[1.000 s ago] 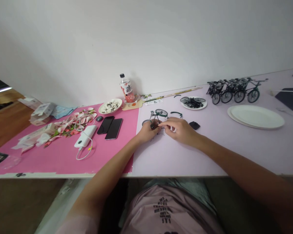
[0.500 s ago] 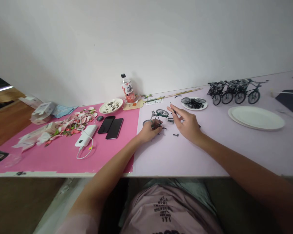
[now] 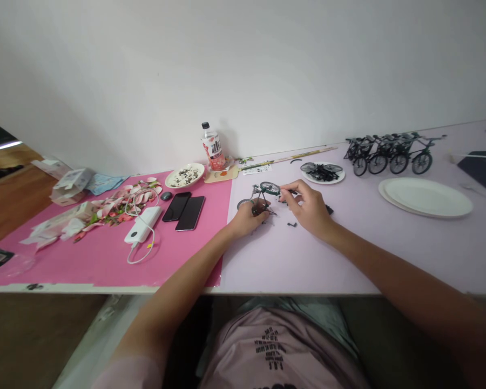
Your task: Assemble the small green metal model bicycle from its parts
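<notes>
A small dark model bicycle (image 3: pixel 269 188) is tilted up off the lilac sheet, with my left hand (image 3: pixel 247 217) closed round its frame. At the right edge of its raised wheel is my right hand (image 3: pixel 308 208), thumb and index finger pinched together. A thin dark piece shows between those fingers, too small to name. Just below the hands a small black part (image 3: pixel 291 224) lies on the sheet. Another dark part (image 3: pixel 329 209) is partly hidden behind my right hand.
Behind my right hand a white plate (image 3: pixel 337 180) holds black parts. Assembled model bicycles (image 3: pixel 422 162) stand at the back right, above stacked white plates (image 3: pixel 429 198). Leftward are a bottle (image 3: pixel 214 151), a bowl (image 3: pixel 170 180), two phones (image 3: pixel 190 213) and a power bank (image 3: pixel 143 225).
My right hand's fingertips have come down and closed into a pinch beside the raised wheel. My left hand and the bicycle look unmoved.
</notes>
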### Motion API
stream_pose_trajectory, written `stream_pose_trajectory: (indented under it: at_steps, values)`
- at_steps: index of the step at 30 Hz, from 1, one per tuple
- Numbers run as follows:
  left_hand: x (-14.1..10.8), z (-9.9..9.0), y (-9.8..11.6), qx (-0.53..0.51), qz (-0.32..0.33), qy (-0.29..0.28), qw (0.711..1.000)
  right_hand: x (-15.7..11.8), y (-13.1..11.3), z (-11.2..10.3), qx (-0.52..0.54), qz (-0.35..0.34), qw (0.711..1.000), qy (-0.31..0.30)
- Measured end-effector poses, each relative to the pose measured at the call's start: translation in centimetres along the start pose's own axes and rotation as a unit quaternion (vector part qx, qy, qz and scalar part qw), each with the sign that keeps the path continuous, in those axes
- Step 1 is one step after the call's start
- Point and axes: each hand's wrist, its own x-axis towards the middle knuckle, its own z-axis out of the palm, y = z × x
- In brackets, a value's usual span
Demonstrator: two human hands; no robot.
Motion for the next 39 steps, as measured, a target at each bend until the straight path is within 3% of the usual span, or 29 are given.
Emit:
stream_pose_trajectory:
  at_steps: [6, 13, 27, 33, 39]
  values:
    - [0.0, 0.0, 0.0, -0.004, 0.001, 0.001, 1.000, 0.1, -0.5, -0.4, -0.012, -0.004, 1.000, -0.003]
    - [0.0, 0.0, 0.1, 0.005, 0.018, 0.007, 1.000, 0.1, 0.1, -0.4, -0.041, -0.054, 0.992, -0.108]
    - [0.0, 0.0, 0.4, -0.003, 0.035, -0.011, 0.999, -0.6, 0.8, 0.2, -0.093, 0.084, 0.957, -0.260]
    - [0.0, 0.1, 0.0, -0.003, 0.037, -0.006, 0.999, -0.7, 1.5, 0.5, -0.083, 0.107, 0.955, -0.263]
    - [0.1, 0.2, -0.2, -0.006, 0.040, -0.009, 0.999, -0.7, 1.3, 0.8, -0.035, 0.083, 0.968, -0.233]
